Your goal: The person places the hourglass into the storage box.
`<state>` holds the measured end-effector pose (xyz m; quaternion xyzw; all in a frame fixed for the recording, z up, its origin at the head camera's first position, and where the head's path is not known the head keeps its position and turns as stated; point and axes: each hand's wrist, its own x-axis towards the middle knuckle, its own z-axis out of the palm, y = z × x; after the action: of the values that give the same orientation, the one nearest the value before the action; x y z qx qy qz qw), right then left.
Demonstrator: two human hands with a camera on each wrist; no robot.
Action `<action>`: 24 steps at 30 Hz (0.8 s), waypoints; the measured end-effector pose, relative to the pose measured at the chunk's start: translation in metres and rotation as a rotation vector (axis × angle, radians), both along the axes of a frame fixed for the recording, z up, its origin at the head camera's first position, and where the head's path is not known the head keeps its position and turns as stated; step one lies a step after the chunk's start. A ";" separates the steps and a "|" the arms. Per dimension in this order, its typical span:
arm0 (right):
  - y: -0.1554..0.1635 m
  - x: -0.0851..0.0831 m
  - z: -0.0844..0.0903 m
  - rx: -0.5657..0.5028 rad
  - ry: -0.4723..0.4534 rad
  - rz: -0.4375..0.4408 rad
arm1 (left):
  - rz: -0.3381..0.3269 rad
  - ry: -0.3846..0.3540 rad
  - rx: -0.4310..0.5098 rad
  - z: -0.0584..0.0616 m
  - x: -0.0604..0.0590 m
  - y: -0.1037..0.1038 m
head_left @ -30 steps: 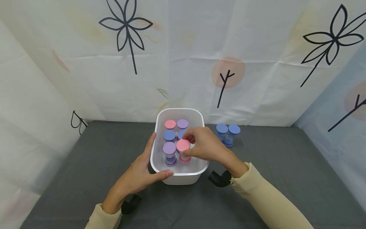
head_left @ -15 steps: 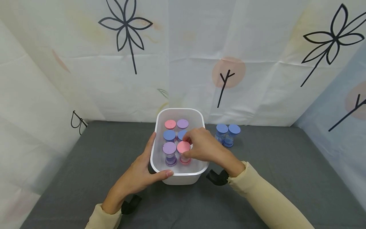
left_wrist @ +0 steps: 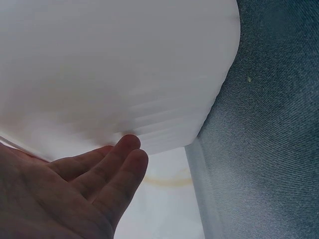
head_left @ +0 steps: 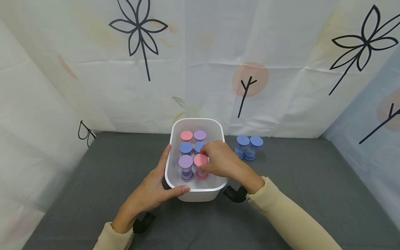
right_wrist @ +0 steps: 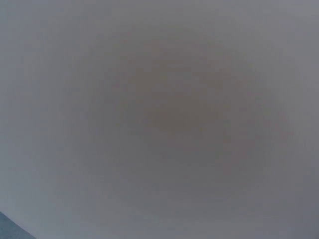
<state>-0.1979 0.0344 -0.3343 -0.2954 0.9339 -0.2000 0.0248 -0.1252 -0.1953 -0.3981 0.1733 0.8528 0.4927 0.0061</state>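
Observation:
A white plastic bin [head_left: 204, 190] holds several sand timers with pink, purple and blue caps. My right hand [head_left: 224, 160] reaches over the bin's right rim and pinches the pink sand timer [head_left: 200, 159] in the front row. That timer stands upright beside a purple sand timer [head_left: 185, 162]. Along the bin's left side lies my left hand [head_left: 150, 190], its thumb at the front rim. In the left wrist view the straight fingers [left_wrist: 122, 174] lie along the outer wall. Pale, blurred bin wall [right_wrist: 159, 149] fills the right wrist view, hiding the right hand there.
Two blue sand timers [head_left: 249, 147] stand on the grey table [head_left: 297, 180], to the right of the bin. Behind the table hangs a white cloth [head_left: 203, 86] with leaf and tree drawings.
My right hand has moved slightly down with the pink sand timer, which now sits a little lower in the bin. The left hand has stayed where it was.

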 end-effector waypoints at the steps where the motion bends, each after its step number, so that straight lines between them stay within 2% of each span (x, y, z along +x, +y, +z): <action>1: 0.000 0.000 0.000 0.001 0.002 -0.002 | 0.000 0.000 -0.001 0.000 0.000 0.000; 10: 0.001 0.004 0.000 -0.044 -0.026 -0.040 | -0.012 0.005 0.006 -0.001 0.000 -0.001; 15: 0.005 0.008 -0.001 -0.122 -0.024 -0.057 | -0.014 0.008 0.014 -0.002 0.000 -0.001; 19: 0.011 0.011 0.000 -0.192 -0.025 -0.038 | -0.009 0.005 0.016 -0.001 -0.001 0.000; 24: 0.020 0.016 0.003 -0.314 -0.033 -0.033 | -0.009 0.017 0.016 -0.001 0.000 0.000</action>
<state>-0.1816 0.0546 -0.3317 -0.2767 0.8954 -0.3487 -0.0096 -0.1257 -0.1953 -0.3992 0.1813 0.8480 0.4980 -0.0005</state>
